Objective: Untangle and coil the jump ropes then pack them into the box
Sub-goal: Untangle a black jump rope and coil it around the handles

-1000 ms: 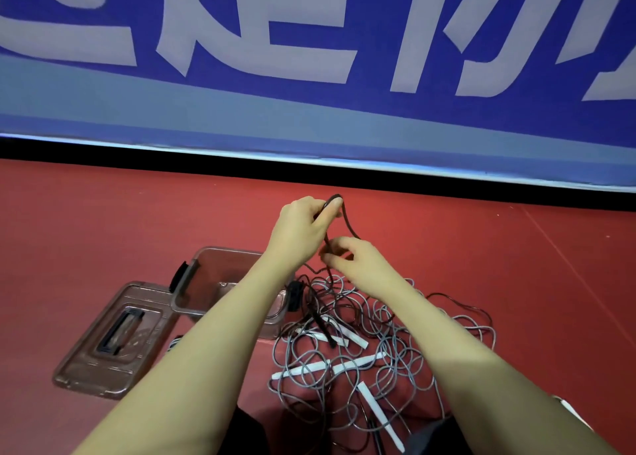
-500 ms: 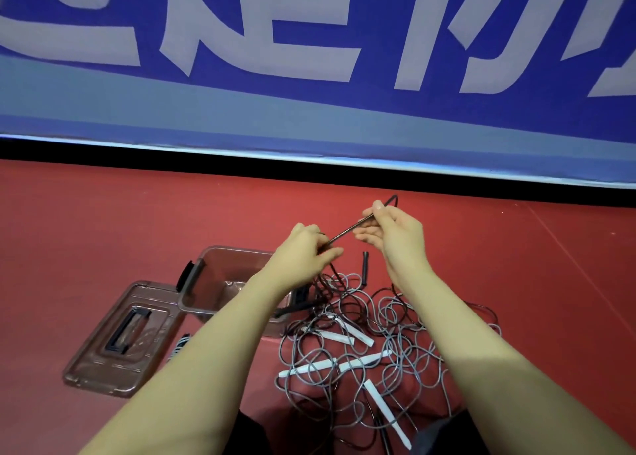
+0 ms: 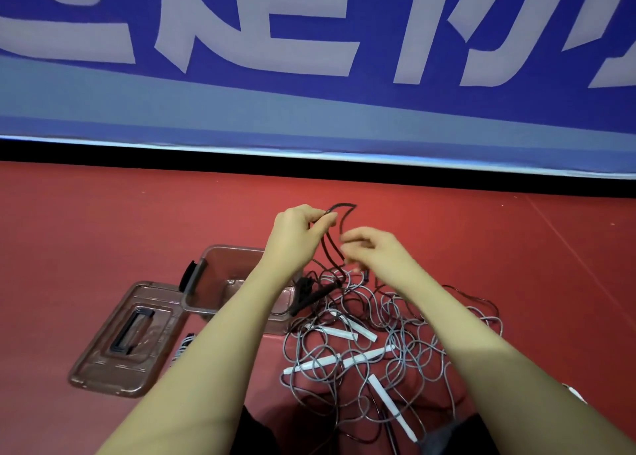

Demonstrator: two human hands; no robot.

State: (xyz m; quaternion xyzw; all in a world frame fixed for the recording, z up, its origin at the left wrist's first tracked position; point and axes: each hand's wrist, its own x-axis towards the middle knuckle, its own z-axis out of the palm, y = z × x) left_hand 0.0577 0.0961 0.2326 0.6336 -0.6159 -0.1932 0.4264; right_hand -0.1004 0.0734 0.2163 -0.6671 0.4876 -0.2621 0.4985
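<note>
Two hands (image 3: 299,237) | red floor (image 3: 103,220) | blue banner (image 3: 309,110) behind

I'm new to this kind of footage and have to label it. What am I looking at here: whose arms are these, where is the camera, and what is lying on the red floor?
There is no machine. A person wears one camera on the head, looking forward and down, so the two bare arms are their own. The left hand pinches a loop of a black jump rope lifted above the floor; the right hand grips the same rope lower down. On the red floor lies a tangled pile of grey ropes with white handles. Left of it stands an open clear box, its lid lying flat beside it. Behind is a blue banner.
</note>
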